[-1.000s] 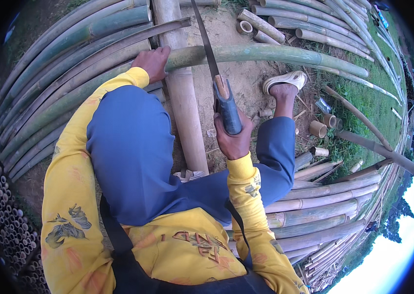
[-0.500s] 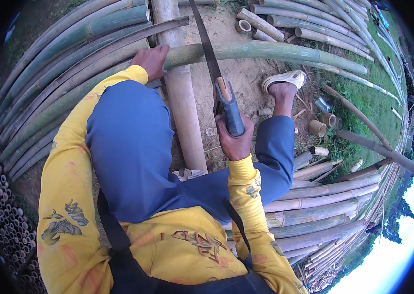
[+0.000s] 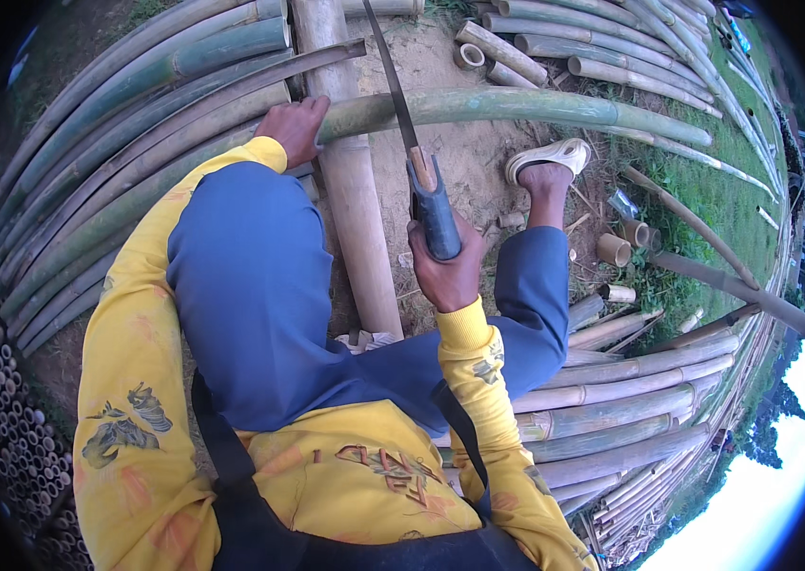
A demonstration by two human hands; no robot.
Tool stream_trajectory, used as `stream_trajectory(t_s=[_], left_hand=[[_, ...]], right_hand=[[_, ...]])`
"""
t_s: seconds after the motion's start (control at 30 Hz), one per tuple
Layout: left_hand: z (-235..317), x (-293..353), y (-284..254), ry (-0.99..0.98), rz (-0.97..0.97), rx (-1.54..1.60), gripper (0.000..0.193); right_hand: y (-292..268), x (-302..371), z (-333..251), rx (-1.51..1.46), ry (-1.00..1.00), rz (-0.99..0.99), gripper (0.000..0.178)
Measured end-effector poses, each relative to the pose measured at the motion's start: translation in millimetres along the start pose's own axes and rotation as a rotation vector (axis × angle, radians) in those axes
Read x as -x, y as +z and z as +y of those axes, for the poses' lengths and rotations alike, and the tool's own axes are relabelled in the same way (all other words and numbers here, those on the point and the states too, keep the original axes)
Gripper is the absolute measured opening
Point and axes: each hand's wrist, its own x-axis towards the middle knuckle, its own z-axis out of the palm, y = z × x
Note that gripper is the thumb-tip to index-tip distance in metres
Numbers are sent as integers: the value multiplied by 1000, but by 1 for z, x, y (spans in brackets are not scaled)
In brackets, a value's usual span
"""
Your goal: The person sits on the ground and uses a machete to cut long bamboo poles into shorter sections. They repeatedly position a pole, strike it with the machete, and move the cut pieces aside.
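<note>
The green bamboo pole [image 3: 516,107] lies across a thick pale pole [image 3: 355,200] on the dirt. The left hand [image 3: 293,128] grips its end. The right hand [image 3: 445,271] holds a long knife [image 3: 412,143] over it.

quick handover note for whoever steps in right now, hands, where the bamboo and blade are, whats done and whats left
Left hand: gripping the near end of the green bamboo pole, which lies across a thick pale bamboo log.
Right hand: closed on the dark handle of the long blade, whose edge crosses the pole close to the left hand.
Right foot in a pale sandal is planted on the dirt beside the pole.
Done: cut-off bamboo sections lie on the ground at right.
Left: whether the blade has bitten into the pole cannot be seen; the pole looks whole.
</note>
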Motion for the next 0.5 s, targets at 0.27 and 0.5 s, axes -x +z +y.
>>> stream_trajectory(t_s=[0.27,0.5], left_hand=[[-9,2,7,3,-32,11,61],[1,1,-1,-37,-78,11,66]], right_hand=[[-57,122,-34,99,126,-17,19],[-7,34,3,14,31,25,16]])
